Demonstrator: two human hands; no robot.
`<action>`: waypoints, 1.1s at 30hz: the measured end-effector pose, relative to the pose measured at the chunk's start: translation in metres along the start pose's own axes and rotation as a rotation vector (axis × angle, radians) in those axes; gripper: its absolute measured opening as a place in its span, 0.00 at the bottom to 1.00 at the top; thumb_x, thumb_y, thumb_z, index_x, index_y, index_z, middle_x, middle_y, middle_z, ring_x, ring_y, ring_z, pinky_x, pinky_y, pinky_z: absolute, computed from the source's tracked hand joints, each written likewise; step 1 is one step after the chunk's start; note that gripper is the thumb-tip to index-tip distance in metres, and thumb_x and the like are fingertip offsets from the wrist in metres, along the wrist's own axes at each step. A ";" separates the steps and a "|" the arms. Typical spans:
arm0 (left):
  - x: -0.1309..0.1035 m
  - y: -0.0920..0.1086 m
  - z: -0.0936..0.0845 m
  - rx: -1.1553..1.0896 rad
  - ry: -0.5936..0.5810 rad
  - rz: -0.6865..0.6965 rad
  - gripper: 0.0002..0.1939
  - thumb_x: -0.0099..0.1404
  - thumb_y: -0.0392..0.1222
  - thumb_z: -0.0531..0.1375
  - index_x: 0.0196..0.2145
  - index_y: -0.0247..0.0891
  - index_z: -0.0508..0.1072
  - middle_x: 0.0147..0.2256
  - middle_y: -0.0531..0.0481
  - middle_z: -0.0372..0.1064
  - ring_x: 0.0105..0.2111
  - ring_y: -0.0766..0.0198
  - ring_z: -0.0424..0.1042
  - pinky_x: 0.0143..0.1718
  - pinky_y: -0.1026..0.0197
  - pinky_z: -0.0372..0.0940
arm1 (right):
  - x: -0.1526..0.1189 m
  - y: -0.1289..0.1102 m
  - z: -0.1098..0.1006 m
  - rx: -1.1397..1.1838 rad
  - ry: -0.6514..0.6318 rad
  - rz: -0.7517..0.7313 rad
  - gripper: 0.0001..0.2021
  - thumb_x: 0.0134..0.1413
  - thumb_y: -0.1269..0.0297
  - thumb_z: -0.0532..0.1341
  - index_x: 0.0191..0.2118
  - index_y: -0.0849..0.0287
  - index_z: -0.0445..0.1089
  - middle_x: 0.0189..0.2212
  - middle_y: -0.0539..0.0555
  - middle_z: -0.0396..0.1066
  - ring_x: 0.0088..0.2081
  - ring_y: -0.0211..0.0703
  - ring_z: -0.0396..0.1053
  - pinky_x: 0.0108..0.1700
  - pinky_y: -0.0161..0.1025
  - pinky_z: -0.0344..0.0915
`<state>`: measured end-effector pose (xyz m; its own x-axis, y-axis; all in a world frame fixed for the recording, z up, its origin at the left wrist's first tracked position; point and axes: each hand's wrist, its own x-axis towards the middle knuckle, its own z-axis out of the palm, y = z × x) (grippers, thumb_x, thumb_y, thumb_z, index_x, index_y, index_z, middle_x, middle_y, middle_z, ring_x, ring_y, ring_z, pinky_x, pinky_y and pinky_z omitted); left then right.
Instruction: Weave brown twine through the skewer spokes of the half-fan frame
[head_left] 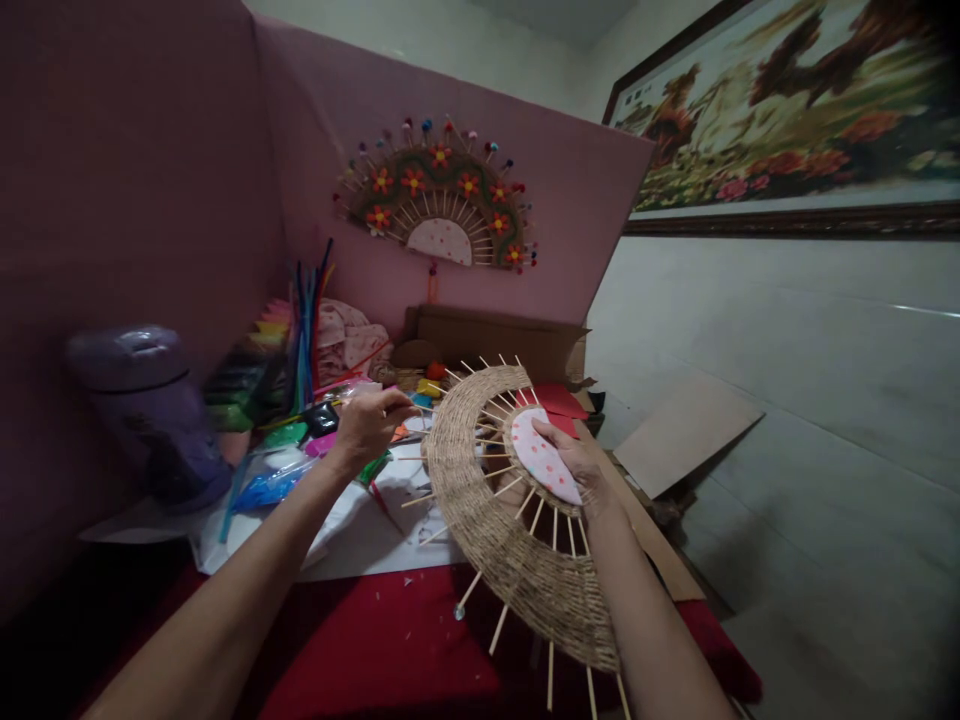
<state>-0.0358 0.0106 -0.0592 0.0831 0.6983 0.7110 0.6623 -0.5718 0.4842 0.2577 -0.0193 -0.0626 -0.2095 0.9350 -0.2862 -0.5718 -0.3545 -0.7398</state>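
Note:
A half-round fan woven from brown twine over wooden sticks (457, 470) is held up in front of me, tilted, with bare stick ends poking past its outer edge. My right hand (574, 465) grips it by the white half-disc with red dots (541, 455) at its centre, thumb lying on the front. My left hand (373, 425) is closed in a pinch beside the fan's upper left stick ends; what lies between the fingertips is too small to name. One lower stick carries a small pale, shiny bead (459, 612) at its tip.
A finished-looking fan with orange flowers (439, 190) hangs on the pink board (570, 190). On the left stand a purple lidded bottle (161, 420) and pipe cleaners (306, 330). Coloured clay packets (274, 487) lie on white paper over a red cloth (375, 640). Cardboard (502, 340) leans behind.

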 end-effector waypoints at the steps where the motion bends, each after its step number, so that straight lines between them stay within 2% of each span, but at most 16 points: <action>1: 0.000 -0.001 -0.001 0.024 0.002 0.019 0.07 0.56 0.45 0.62 0.26 0.40 0.76 0.22 0.52 0.69 0.24 0.67 0.64 0.27 0.65 0.57 | 0.000 0.000 -0.001 -0.004 -0.014 0.008 0.11 0.57 0.68 0.54 0.41 0.68 0.69 0.25 0.58 0.77 0.28 0.46 0.76 0.33 0.40 0.74; 6: 0.003 -0.002 -0.003 0.066 -0.043 0.105 0.05 0.55 0.43 0.63 0.25 0.40 0.76 0.24 0.51 0.68 0.26 0.66 0.64 0.29 0.64 0.56 | -0.002 0.001 -0.005 -0.083 -0.057 0.027 0.11 0.58 0.66 0.54 0.40 0.68 0.69 0.24 0.58 0.76 0.27 0.45 0.76 0.32 0.39 0.74; 10: 0.005 0.001 -0.008 -0.051 -0.037 0.103 0.06 0.53 0.43 0.63 0.23 0.39 0.76 0.22 0.51 0.66 0.24 0.66 0.62 0.28 0.64 0.56 | -0.005 0.000 -0.002 -0.080 -0.113 0.001 0.11 0.58 0.65 0.53 0.40 0.67 0.69 0.25 0.57 0.77 0.28 0.44 0.76 0.34 0.40 0.73; 13: 0.005 0.004 -0.009 -0.202 -0.050 0.027 0.08 0.51 0.44 0.64 0.22 0.37 0.75 0.20 0.52 0.67 0.22 0.68 0.62 0.25 0.65 0.56 | -0.009 -0.001 0.001 -0.069 -0.111 -0.008 0.11 0.58 0.65 0.53 0.40 0.67 0.69 0.26 0.56 0.77 0.30 0.44 0.76 0.36 0.41 0.73; 19: 0.002 0.010 0.001 -0.557 -0.175 -0.231 0.10 0.47 0.45 0.65 0.21 0.34 0.74 0.18 0.52 0.67 0.19 0.68 0.64 0.22 0.65 0.60 | -0.014 -0.001 0.007 -0.101 -0.101 0.005 0.12 0.58 0.67 0.53 0.43 0.67 0.68 0.28 0.56 0.77 0.30 0.43 0.76 0.38 0.41 0.72; 25: 0.000 0.022 0.007 -0.776 -0.256 -0.344 0.11 0.45 0.45 0.66 0.20 0.33 0.72 0.18 0.53 0.66 0.19 0.68 0.65 0.22 0.65 0.62 | -0.008 0.002 0.003 -0.120 -0.064 0.032 0.13 0.59 0.66 0.52 0.44 0.67 0.68 0.29 0.57 0.77 0.31 0.43 0.76 0.39 0.40 0.72; 29: -0.001 0.019 0.008 -0.791 -0.286 -0.387 0.13 0.46 0.46 0.66 0.22 0.32 0.71 0.15 0.55 0.62 0.15 0.72 0.58 0.16 0.68 0.55 | -0.005 0.002 0.001 -0.143 -0.128 0.031 0.14 0.58 0.64 0.53 0.45 0.67 0.68 0.31 0.58 0.77 0.32 0.44 0.76 0.40 0.41 0.72; 33: 0.000 0.009 0.011 -0.714 -0.225 -0.343 0.14 0.46 0.47 0.66 0.23 0.32 0.73 0.18 0.53 0.65 0.18 0.70 0.62 0.20 0.67 0.57 | -0.012 0.000 0.006 -0.171 -0.140 0.059 0.13 0.58 0.65 0.54 0.44 0.68 0.68 0.31 0.58 0.77 0.33 0.46 0.76 0.41 0.43 0.72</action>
<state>-0.0213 0.0104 -0.0606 0.1593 0.9102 0.3823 0.0512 -0.3943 0.9175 0.2558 -0.0309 -0.0558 -0.3536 0.9005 -0.2533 -0.4153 -0.3937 -0.8201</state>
